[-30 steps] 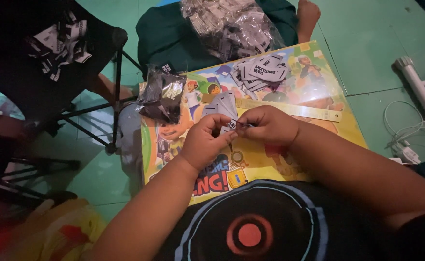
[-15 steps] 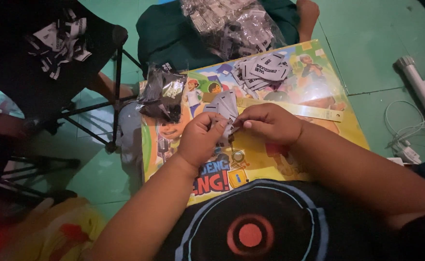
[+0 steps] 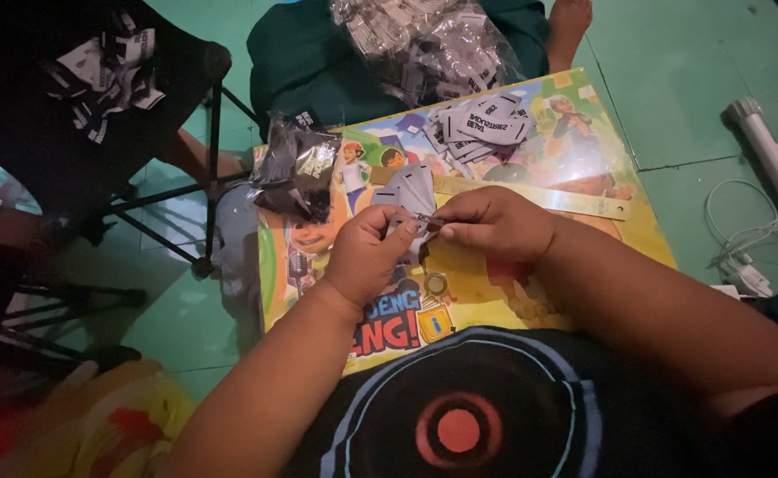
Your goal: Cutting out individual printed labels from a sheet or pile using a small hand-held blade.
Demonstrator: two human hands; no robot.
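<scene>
Floor: green painted floor [image 3: 672,97] carries a bright cartoon-printed board [image 3: 531,292], which serves as the work surface across the person's lap.
Left hand: left hand [image 3: 367,261] sits near the middle of the board, thumb and forefinger pressed together on the near end of a small grey tag [image 3: 420,217].
Right hand: right hand [image 3: 495,226] meets it from the other side, fingertips pinching the same tag, so both grips close on one piece.
Fan of tags: a fanned bunch of grey tags [image 3: 411,190] stands just behind the fingers, touching them.
What has changed: a second ago the fingers worked over a small ring; now the hands have risen slightly toward the far edge and the fan shows more spread out behind them.
Ring: small metal ring [image 3: 436,284] lies bare on the board just below the hands, touched by neither.
Meaning: my judgement is that the work has passed from the ring to handling a single tag from the bunch.
Loose pile: heap of printed grey tags [image 3: 482,124] lies near the far edge.
Dark bag: black crinkled bag [image 3: 296,173] rests at the far left corner.
Clear bag: transparent bag of tags [image 3: 424,40] lies beyond the far edge.
Ruler: pale ruler [image 3: 575,202] runs toward the right edge.
Cables: white cables [image 3: 747,248] lie on the floor off the right edge.
</scene>
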